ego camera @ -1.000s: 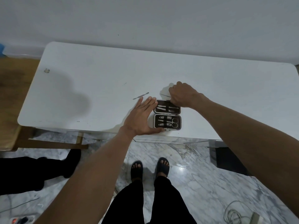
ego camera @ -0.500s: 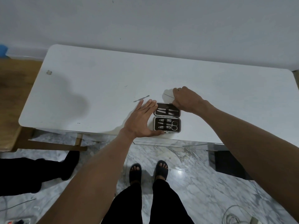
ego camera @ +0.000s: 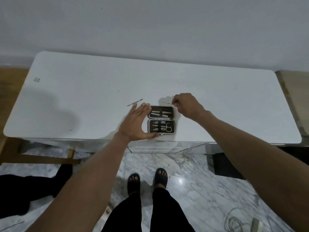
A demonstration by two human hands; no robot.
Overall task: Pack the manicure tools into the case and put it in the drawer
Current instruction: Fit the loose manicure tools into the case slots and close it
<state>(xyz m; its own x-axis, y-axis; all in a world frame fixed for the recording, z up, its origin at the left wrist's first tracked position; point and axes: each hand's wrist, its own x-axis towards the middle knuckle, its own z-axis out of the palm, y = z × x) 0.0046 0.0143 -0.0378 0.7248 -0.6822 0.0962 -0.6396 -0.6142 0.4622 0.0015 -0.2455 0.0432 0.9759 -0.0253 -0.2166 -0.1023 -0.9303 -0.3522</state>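
Manicure case (ego camera: 161,121), dark-lined with a pale metal rim, lying open flat near the front edge of the white table (ego camera: 83,97). Far half: slim tools strapped side by side. Near half: nail clippers, small implements and scissors (ego camera: 168,127). Thin metal pick (ego camera: 166,103) raised just beyond the case. Flat metal file (ego camera: 134,102) lying loose to its left.

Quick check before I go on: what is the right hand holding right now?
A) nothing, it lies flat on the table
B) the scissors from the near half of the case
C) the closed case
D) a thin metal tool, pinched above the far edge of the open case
D: the right hand pinches a thin metal tool just beyond the open case, while the scissors sit strapped in its near half.
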